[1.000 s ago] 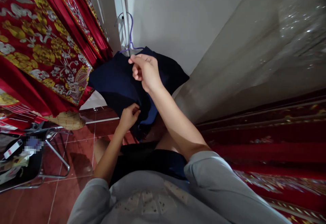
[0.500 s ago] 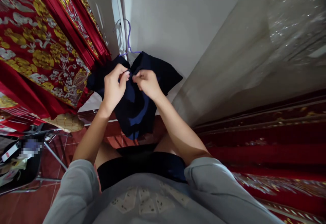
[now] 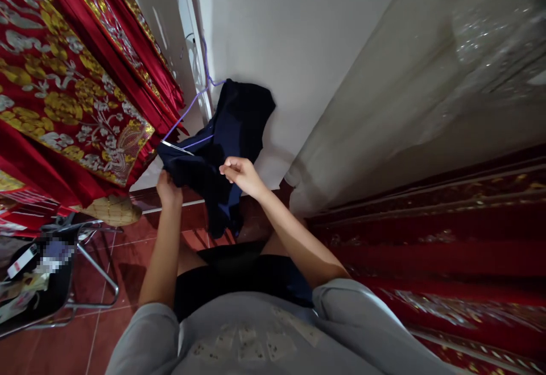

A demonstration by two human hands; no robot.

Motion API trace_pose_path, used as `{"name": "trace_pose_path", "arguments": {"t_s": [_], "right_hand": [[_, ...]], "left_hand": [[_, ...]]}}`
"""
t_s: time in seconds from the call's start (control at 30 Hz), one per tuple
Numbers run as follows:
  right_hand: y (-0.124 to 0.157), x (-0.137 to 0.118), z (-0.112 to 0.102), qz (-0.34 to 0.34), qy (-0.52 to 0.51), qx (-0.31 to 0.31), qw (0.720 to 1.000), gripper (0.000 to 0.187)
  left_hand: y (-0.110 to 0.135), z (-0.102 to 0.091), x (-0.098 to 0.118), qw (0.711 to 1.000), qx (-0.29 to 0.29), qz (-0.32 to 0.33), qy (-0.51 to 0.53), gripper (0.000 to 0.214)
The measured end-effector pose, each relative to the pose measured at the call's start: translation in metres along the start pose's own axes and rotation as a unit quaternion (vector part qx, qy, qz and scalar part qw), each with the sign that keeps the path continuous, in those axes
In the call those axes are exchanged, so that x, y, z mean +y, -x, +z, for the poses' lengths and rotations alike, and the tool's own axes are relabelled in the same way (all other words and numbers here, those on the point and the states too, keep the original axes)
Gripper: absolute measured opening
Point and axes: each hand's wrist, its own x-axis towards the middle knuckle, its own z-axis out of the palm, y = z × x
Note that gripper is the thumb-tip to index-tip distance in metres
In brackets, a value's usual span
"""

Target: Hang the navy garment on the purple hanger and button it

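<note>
Step in hand (as judged from the grips): adjusting the navy garment (image 3: 241, 116) on the purple hanger (image 3: 187, 108). The hanger is the reference for all positions below.

1. Garment location: it drapes over the hanger's right arm and hangs down below it, in front of the white wall (image 3: 307, 39). The hanger's left arm is bare, and its crossbar shows against the cloth.
2. Left hand (image 3: 168, 184): below the hanger's left end, fingers clenched on the bunched lower-left edge of the garment.
3. Right hand (image 3: 241, 173): below and right of the hanger, thumb and forefinger pinched on a fold of the cloth (the other fingers curl in).
4. Next move, requirement: the cloth sits unevenly, so any shift calls for both grips to work together while the hook stays seated.

Containers: the only one is the black chair seat (image 3: 57, 292), well below and left of the hanger. It holds loose papers and a small white device (details blurred). A red embroidered cloth (image 3: 63, 79) hangs left of the hanger.
</note>
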Motion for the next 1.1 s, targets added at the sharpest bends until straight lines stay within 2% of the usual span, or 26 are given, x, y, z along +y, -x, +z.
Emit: {"name": "trace_pose_path", "arguments": {"t_s": [0.07, 0.1, 0.17, 0.23, 0.37, 0.5, 0.57, 0.6, 0.63, 0.7, 0.73, 0.77, 0.83, 0.9, 1.0, 1.03, 1.1], "right_hand": [[-0.002, 0.01, -0.006, 0.017, -0.001, 0.016, 1.0, 0.034], [-0.002, 0.015, -0.009, 0.023, 0.002, 0.024, 0.999, 0.033], [-0.002, 0.024, -0.014, 0.022, 0.019, 0.035, 0.999, 0.027], [0.0, 0.03, -0.014, 0.003, 0.055, 0.035, 0.998, 0.029], [0.007, 0.032, -0.004, -0.049, 0.142, -0.007, 0.989, 0.056], [0.012, 0.03, 0.008, -0.101, 0.258, 0.002, 0.961, 0.079], [0.012, 0.03, 0.011, -0.101, 0.305, 0.02, 0.947, 0.083], [0.012, 0.03, 0.012, -0.096, 0.318, 0.023, 0.943, 0.078], [0.012, 0.03, 0.013, -0.091, 0.319, 0.016, 0.943, 0.067], [0.013, 0.028, 0.014, -0.082, 0.28, -0.027, 0.956, 0.034], [0.013, 0.026, 0.015, -0.078, 0.242, -0.056, 0.965, 0.019], [0.014, 0.024, 0.016, -0.072, 0.2, -0.084, 0.974, 0.011], [0.017, 0.017, 0.016, -0.046, 0.12, -0.113, 0.985, 0.017], [0.018, 0.006, 0.014, 0.002, 0.07, -0.126, 0.99, 0.021], [0.017, -0.015, 0.002, 0.035, 0.081, -0.213, 0.973, 0.027], [0.015, -0.023, -0.003, 0.025, 0.113, -0.25, 0.961, 0.029], [0.007, -0.04, -0.017, -0.02, 0.193, -0.288, 0.938, 0.028]], "left_hand": [[0.024, 0.003, -0.01, 1.0, 0.002, -0.012, -0.008, 0.034], [0.033, 0.004, -0.011, 0.999, -0.015, -0.006, -0.035, 0.032], [0.045, 0.005, -0.004, 0.989, -0.068, 0.04, -0.122, 0.025], [0.048, 0.004, 0.007, 0.963, -0.118, 0.106, -0.216, 0.019], [0.047, 0.003, 0.025, 0.9, -0.196, 0.185, -0.342, 0.016], [0.055, 0.014, 0.037, 0.849, -0.305, 0.236, -0.361, 0.017], [0.065, 0.022, 0.041, 0.853, -0.331, 0.244, -0.321, 0.016], [0.071, 0.027, 0.043, 0.864, -0.326, 0.246, -0.296, 0.017], [0.076, 0.032, 0.045, 0.876, -0.311, 0.247, -0.274, 0.018], [0.083, 0.042, 0.047, 0.897, -0.272, 0.25, -0.244, 0.02], [0.085, 0.046, 0.048, 0.904, -0.253, 0.25, -0.238, 0.021], [0.085, 0.05, 0.048, 0.91, -0.237, 0.248, -0.235, 0.023], [0.082, 0.056, 0.045, 0.917, -0.219, 0.245, -0.225, 0.025], [0.077, 0.056, 0.039, 0.923, -0.235, 0.231, -0.201, 0.029], [0.075, 0.043, 0.023, 0.916, -0.321, 0.143, -0.193, 0.045], [0.076, 0.036, 0.018, 0.905, -0.354, 0.101, -0.211, 0.05], [0.08, 0.019, 0.01, 0.864, -0.427, 0.022, -0.265, 0.055]]}}
